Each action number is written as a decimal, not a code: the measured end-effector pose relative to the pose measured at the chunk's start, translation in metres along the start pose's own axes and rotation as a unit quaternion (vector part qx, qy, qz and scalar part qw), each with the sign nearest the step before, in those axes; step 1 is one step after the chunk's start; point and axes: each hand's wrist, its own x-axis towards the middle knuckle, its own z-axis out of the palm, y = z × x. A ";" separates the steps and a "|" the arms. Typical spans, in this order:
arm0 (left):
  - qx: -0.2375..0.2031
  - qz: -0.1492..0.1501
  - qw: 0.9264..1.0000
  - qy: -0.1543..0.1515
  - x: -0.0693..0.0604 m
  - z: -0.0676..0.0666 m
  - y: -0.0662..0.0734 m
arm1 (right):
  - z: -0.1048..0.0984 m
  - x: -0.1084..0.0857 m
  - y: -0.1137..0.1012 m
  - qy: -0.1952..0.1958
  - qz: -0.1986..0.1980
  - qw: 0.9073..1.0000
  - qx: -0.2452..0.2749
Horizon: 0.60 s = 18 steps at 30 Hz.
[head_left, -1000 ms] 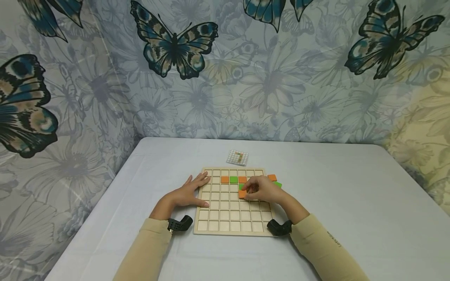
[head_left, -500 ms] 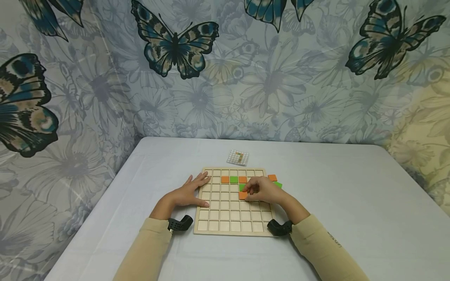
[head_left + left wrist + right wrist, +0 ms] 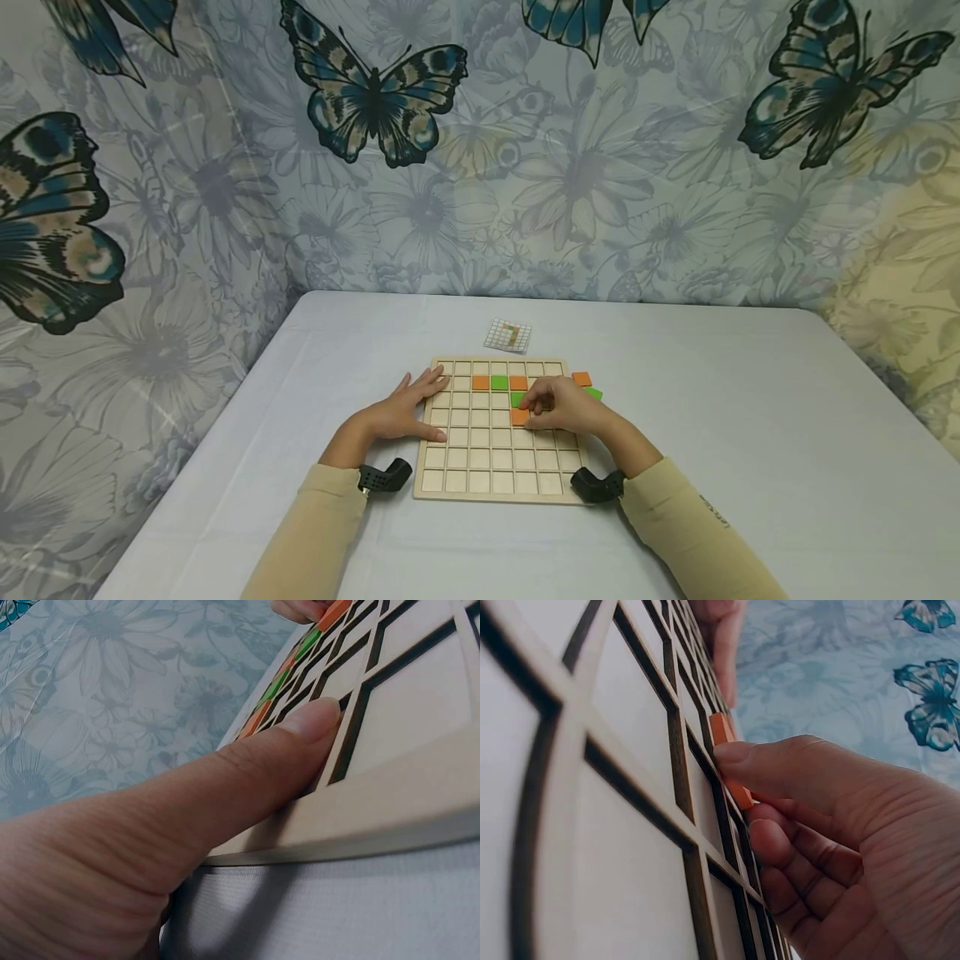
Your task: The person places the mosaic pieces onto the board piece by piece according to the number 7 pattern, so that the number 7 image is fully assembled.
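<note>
A wooden grid board (image 3: pixel 480 483) lies on the white table. My left hand (image 3: pixel 393 417) rests on its left edge with fingers spread; in the left wrist view the thumb (image 3: pixel 247 769) lies over the rim. My right hand (image 3: pixel 558 404) pinches an orange square tile (image 3: pixel 519 417) between thumb and index finger. In the right wrist view that orange tile (image 3: pixel 721 729) stands a little proud of the grid. Just beyond it sits a green tile (image 3: pixel 517 400). Farther back, an orange tile (image 3: pixel 480 382), a green tile (image 3: pixel 498 382) and another orange tile (image 3: pixel 518 382) form a row.
To the right of the board lie a loose orange tile (image 3: pixel 581 379) and a green tile (image 3: pixel 594 393), the latter partly behind my right hand. A small printed grid card (image 3: pixel 508 335) lies beyond the board. Behind the table (image 3: pixel 720 417) is a patterned wall covering (image 3: pixel 480 208).
The orange tile in my right hand has shifted slightly toward me and to the right. My left hand stays in place on the board.
</note>
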 end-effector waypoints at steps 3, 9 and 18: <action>0.001 -0.001 1.000 0.000 0.001 0.000 0.000 | 0.000 0.000 0.000 -0.001 0.004 1.000 0.003; 0.002 0.005 1.000 0.003 0.000 -0.001 0.002 | -0.005 -0.007 -0.035 -0.002 0.018 1.000 -0.001; -0.003 0.003 1.000 -0.001 0.000 0.000 0.001 | 0.000 -0.002 -0.013 0.001 0.014 1.000 -0.005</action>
